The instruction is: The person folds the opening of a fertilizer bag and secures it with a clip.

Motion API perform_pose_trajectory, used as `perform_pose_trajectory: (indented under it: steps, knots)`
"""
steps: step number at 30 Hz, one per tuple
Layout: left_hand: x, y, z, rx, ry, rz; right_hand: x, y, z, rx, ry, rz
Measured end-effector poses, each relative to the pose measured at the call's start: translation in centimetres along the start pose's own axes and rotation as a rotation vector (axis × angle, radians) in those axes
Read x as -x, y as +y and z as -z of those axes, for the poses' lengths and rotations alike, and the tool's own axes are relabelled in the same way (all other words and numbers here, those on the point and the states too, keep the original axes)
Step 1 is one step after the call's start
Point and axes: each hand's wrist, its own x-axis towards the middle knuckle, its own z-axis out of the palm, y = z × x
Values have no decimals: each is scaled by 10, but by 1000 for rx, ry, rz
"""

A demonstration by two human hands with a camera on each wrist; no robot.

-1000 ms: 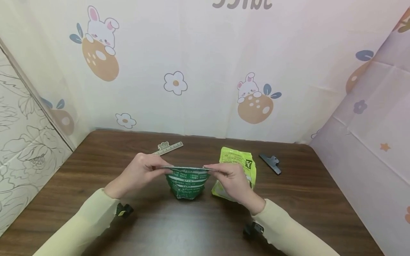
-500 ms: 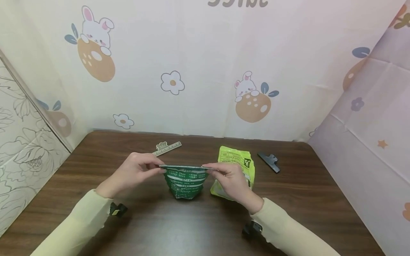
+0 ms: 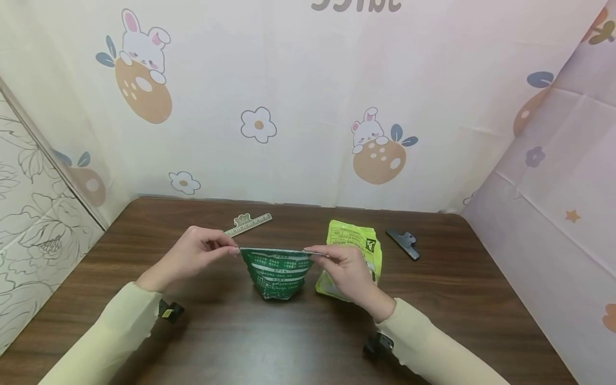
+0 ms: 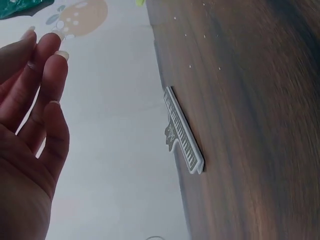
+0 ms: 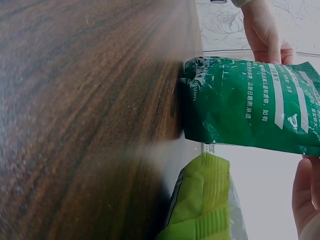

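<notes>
A green printed plastic bag (image 3: pixel 279 274) stands on the table, its flat top edge stretched sideways. My right hand (image 3: pixel 348 270) pinches the right end of that edge between thumb and fingers. At the left corner is my left hand (image 3: pixel 190 254), its fingertips right beside the edge. In the left wrist view, its loosely bent fingers (image 4: pixel 50 80) show nothing between them, and a strip of the green bag (image 4: pixel 25 6) lies beyond a gap. The right wrist view shows the bag's printed side (image 5: pixel 240 105), with part of my right hand (image 5: pixel 307 195) below it.
A yellow-green bag (image 3: pixel 353 235) stands partly behind my right hand. A black clip (image 3: pixel 405 243) lies to its right. Behind my left hand lies a long clip with a piano-key pattern (image 3: pixel 250 223). A patterned cloth (image 3: pixel 298 160) hangs behind the brown table (image 3: pixel 269 347).
My left hand has slid left, off the bag's top edge to just beside its corner. My right hand keeps its pinch, and the bag stays in place.
</notes>
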Motion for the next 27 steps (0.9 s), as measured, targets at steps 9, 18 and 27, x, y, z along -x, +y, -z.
perform_pose_trajectory:
  steps: [9, 18, 27]
  knots:
    - [-11, -6, -2, -47, 66, 167, 0, -7, -1, 21, 6, -53]
    - [-27, -33, -3, -50, 77, 368, -1, -40, 2, 4, -7, -57]
    - [-38, -54, -2, -57, 87, 474, 0, -14, -2, 10, -15, -89]
